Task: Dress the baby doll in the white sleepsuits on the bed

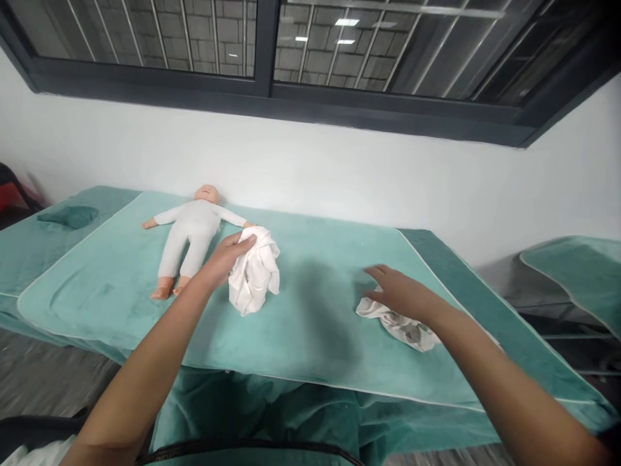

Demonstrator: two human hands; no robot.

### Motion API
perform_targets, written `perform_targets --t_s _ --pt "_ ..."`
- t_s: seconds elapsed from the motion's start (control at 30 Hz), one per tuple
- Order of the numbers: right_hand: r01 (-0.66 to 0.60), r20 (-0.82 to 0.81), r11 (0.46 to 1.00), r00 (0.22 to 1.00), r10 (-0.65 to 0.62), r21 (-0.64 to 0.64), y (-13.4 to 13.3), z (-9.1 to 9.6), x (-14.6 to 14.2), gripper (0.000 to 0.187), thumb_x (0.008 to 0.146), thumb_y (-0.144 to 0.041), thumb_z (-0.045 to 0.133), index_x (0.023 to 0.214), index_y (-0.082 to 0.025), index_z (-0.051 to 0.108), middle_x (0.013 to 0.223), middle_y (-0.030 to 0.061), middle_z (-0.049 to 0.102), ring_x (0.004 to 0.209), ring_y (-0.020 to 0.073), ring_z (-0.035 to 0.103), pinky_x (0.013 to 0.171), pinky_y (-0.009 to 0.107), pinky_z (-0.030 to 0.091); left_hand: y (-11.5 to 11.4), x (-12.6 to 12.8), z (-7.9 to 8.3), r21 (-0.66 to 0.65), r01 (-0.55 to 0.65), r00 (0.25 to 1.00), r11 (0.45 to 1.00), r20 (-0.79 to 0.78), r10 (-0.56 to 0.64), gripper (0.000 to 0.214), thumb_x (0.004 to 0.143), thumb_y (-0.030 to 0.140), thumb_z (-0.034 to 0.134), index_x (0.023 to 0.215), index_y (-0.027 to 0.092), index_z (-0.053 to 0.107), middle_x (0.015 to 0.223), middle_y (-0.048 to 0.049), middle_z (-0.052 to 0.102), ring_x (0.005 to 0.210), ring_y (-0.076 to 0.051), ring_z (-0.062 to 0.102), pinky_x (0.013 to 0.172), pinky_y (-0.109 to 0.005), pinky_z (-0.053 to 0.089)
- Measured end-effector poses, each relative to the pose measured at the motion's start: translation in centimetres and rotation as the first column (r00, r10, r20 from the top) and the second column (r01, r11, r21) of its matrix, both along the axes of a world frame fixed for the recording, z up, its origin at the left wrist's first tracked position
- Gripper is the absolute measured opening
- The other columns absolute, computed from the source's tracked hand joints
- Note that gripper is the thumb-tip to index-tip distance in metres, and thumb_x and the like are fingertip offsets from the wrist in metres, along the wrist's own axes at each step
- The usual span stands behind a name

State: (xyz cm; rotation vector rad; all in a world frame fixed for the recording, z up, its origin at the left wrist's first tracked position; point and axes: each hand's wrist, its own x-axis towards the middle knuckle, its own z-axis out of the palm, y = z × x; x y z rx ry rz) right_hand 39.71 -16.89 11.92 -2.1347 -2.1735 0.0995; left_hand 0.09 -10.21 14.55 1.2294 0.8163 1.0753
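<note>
My left hand (228, 255) is closed on a bunched white garment (255, 272) and holds it just above the light teal blanket (301, 304). A baby doll (191, 233) in a white bodysuit lies on its back just to the left of that hand. My right hand (400, 291) rests with fingers stretched out on a crumpled white patterned cloth (405, 327) lying on the blanket's right part.
The blanket covers a darker teal table (436, 249) set against a white wall under a barred window. A folded dark green cloth (68, 215) lies at the far left. Another teal-covered surface (577, 272) stands at the right, across a gap.
</note>
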Motion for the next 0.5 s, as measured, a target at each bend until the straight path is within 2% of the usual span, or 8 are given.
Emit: perform_targets --t_s 0.03,0.1,0.2,0.23,0.27,0.33,0.43,0.5 --pt "-0.151 -0.197 0.988 0.969 0.145 -0.014 0.3 1.9 -2.8 0.048 0.088 -0.044 0.064 0.134 -0.03 0.059 0.139 0.0098 0.06 0.113 0.0289 0.066 0.088 0.039 0.054 0.0 0.2 0.7 -0.004 0.058 0.998 0.998 -0.009 -0.058 0.046 0.076 0.056 0.077 0.091 0.013 0.069 0.076 -0.0023 0.065 0.072 -0.018 0.062 0.066 -0.027 0.046" --pt "-0.385 -0.526 0.918 0.763 0.376 0.098 1.1 4.9 -8.6 0.055 0.092 -0.051 0.059 0.144 -0.035 0.049 0.15 0.0055 0.051 0.132 0.0264 0.055 0.105 0.041 0.048 -0.2 0.4 2.2 -0.001 0.187 0.98 0.982 -0.067 -0.187 0.047 0.077 0.058 0.076 0.092 0.014 0.069 0.078 -0.0022 0.064 0.072 -0.017 0.061 0.066 -0.028 0.046" --pt "-0.477 -0.74 0.836 0.452 0.498 0.271 2.8 6.9 -15.2 0.054 0.086 -0.048 0.067 0.136 -0.031 0.056 0.142 0.0046 0.058 0.129 0.0249 0.056 0.107 0.041 0.045 -0.9 0.3 4.6 0.021 0.309 0.93 0.951 -0.217 -0.297 0.053 0.079 0.063 0.072 0.1 0.015 0.069 0.086 -0.004 0.067 0.077 -0.019 0.062 0.069 -0.029 0.047" --pt "-0.491 -0.777 0.829 0.399 0.487 0.267 3.4 7.1 -16.5 0.049 0.084 -0.047 0.069 0.128 -0.027 0.061 0.13 0.0048 0.065 0.119 0.0242 0.061 0.101 0.039 0.048 -1.2 0.1 5.3 0.044 0.301 0.918 0.953 -0.283 -0.277 0.055 0.08 0.065 0.068 0.103 0.015 0.069 0.09 -0.0049 0.067 0.081 -0.02 0.063 0.071 -0.03 0.048" --pt "-0.481 -0.8 0.838 0.379 0.465 0.259 4.0 7.2 -17.5 0.042 0.083 -0.047 0.069 0.118 -0.024 0.065 0.118 0.0042 0.069 0.108 0.0227 0.064 0.093 0.036 0.051 -1.5 -0.2 6.0 0.087 0.274 0.906 0.958 -0.356 -0.227 0.055 0.082 0.066 0.065 0.106 0.016 0.068 0.094 -0.0057 0.068 0.086 -0.022 0.064 0.074 -0.032 0.049" --pt "-0.394 -0.816 0.885 0.407 0.411 0.249 4.9 7.2 -18.4 0.03 0.083 -0.046 0.067 0.099 -0.021 0.067 0.097 0.0013 0.07 0.089 0.0187 0.063 0.078 0.03 0.05 -2.1 -0.8 7.0 0.232 0.203 0.86 0.951 -0.507 -0.059 0.055 0.084 0.062 0.064 0.117 0.019 0.064 0.109 -0.0063 0.068 0.101 -0.025 0.064 0.083 -0.034 0.051" --pt "-0.247 -0.793 0.924 0.477 0.379 0.292 5.5 7.5 -18.6 0.024 0.084 -0.044 0.063 0.089 -0.021 0.063 0.086 -0.0016 0.065 0.079 0.0157 0.057 0.069 0.026 0.043 -2.5 -1.3 7.0 0.466 0.179 0.72 0.867 -0.663 0.208 0.063 0.082 0.044 0.068 0.139 0.024 0.05 0.136 -0.0065 0.058 0.122 -0.028 0.057 0.099 -0.038 0.048" --pt "-0.252 -0.756 0.922 0.529 0.385 0.293 5.7 7.6 -18.4 0.022 0.084 -0.043 0.062 0.09 -0.022 0.062 0.082 -0.0028 0.061 0.075 0.0146 0.054 0.067 0.025 0.04 -2.5 -1.2 6.3 0.57 0.197 0.627 0.798 -0.699 0.344 0.061 0.084 0.031 0.062 0.143 0.025 0.046 0.142 -0.0067 0.055 0.126 -0.028 0.055 0.102 -0.04 0.047"
